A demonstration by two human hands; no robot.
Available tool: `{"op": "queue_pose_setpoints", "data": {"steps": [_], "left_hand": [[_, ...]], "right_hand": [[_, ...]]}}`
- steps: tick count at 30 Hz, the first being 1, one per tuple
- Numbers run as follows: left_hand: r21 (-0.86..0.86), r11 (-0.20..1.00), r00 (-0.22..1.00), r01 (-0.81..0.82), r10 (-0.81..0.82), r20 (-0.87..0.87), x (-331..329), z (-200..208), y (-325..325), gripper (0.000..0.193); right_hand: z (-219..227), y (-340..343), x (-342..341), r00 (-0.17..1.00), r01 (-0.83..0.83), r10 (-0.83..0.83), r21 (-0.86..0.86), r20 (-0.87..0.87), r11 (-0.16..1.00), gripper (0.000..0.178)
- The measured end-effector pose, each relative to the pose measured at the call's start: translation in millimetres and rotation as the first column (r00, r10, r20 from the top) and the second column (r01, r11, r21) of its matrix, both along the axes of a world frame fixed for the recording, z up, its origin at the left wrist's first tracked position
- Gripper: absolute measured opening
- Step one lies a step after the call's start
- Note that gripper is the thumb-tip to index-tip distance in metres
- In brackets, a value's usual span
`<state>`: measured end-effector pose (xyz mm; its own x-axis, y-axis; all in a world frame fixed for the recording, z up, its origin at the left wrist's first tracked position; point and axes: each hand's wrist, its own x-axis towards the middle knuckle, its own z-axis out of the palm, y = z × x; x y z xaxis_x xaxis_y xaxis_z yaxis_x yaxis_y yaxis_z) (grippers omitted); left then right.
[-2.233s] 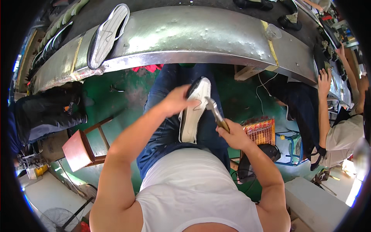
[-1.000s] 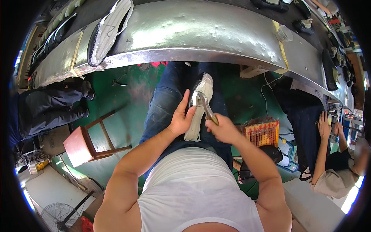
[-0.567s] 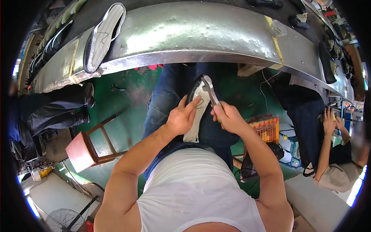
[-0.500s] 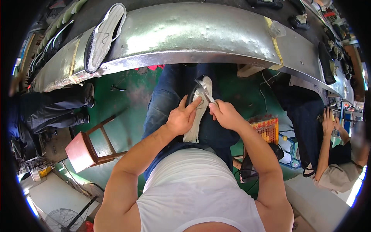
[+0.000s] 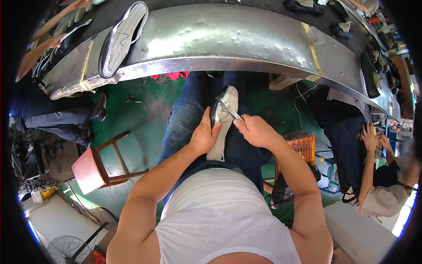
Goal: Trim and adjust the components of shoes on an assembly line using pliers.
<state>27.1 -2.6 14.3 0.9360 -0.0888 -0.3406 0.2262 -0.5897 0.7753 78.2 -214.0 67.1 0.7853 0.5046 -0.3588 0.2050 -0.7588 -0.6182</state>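
A shoe upper [image 5: 216, 152] with a pale bottom and a dark stitched edge lies bottom up, lengthwise on my lap. My left hand [image 5: 204, 136] grips its left side, with the thumb near the pale bottom and the fingers along the edge. In my right hand [image 5: 255, 130] is a slim silver metal hand tool [image 5: 227, 109], whose exact kind I cannot make out. The tool slants across the upper toward its far left edge, where its tip seems to meet the rim. Fingers under the handle are hidden.
Ahead stands a metal-covered bench [image 5: 206, 39] with a similar shoe [image 5: 122, 42] at its left edge and a clear cup [image 5: 314, 36] at right. A wooden stool [image 5: 92, 170] is at left. Co-workers sit on both sides; a person's hands [image 5: 371, 136] show at right.
The tool has swung lower and leftward toward the upper's edge. My left hand has shifted slightly, its forefinger now pointing up along the side. At far left a co-worker's arms have come into view.
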Motion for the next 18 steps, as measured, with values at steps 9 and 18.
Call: {"op": "queue_pose_setpoints", "data": {"steps": [9,18], "left_hand": [[-0.691,0.717,0.972,-0.094,-0.086,-0.221,-11.0,-4.7,16.1,0.087],[-0.829,0.353,0.802,-0.433,-0.269,-0.534,-43.5,3.5,41.1,0.085]], "right_hand": [[-6.0,-14.7,-32.6,0.989,-0.099,0.103,-0.044,0.105,0.994,0.039],[34.0,-25.9,-31.4,0.897,-0.197,0.169,-0.029,-0.408,0.980,0.036]]}}
